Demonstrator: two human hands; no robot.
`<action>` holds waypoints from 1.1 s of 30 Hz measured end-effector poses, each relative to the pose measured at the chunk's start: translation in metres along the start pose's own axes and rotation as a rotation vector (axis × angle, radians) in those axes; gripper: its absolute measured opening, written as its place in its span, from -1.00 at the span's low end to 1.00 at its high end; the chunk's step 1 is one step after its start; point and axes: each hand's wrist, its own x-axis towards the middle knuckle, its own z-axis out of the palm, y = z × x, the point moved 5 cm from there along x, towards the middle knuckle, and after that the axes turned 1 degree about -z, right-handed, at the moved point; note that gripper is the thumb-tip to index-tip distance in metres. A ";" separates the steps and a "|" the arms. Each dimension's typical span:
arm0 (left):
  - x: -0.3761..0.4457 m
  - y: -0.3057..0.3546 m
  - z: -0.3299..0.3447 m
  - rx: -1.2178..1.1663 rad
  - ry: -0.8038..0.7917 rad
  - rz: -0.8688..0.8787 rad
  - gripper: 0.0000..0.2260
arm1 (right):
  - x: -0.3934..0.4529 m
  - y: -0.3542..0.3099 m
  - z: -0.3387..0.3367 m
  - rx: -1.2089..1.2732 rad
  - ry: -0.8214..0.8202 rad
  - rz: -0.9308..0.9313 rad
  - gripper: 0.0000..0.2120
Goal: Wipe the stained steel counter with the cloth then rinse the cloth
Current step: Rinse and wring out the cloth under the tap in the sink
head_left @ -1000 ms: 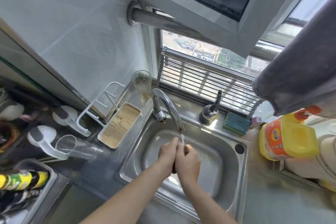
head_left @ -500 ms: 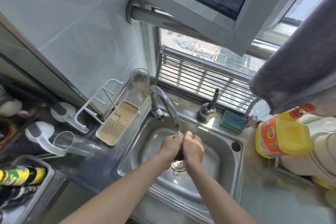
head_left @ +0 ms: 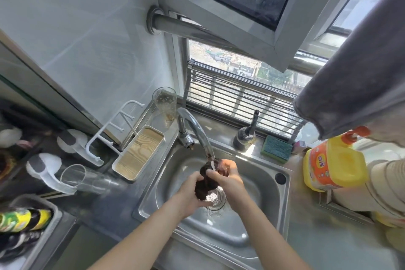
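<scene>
Both hands [head_left: 219,184] grip the dark cloth [head_left: 205,182] under the running tap [head_left: 197,129]

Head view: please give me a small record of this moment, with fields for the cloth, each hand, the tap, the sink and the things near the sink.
cloth: dark cloth, bunched, held under the tap over the sink
left hand: left hand grips the lower part of the cloth
right hand: right hand grips the upper part
tap: curved steel tap, thin stream running onto the cloth
sink: steel sink, drain strainer below the hands
nearby: green sponge; yellow detergent bottle; tall glass
</scene>
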 end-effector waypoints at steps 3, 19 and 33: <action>0.003 0.008 -0.010 -0.092 0.056 0.048 -0.73 | -0.002 -0.006 -0.008 -0.022 -0.121 -0.020 -0.46; 0.012 0.010 0.020 0.104 0.146 0.219 -0.71 | -0.011 0.010 0.021 -0.160 0.339 -0.003 -0.57; 0.023 0.007 0.004 0.309 0.102 0.254 -0.84 | 0.034 0.047 -0.024 0.114 0.485 0.309 -0.54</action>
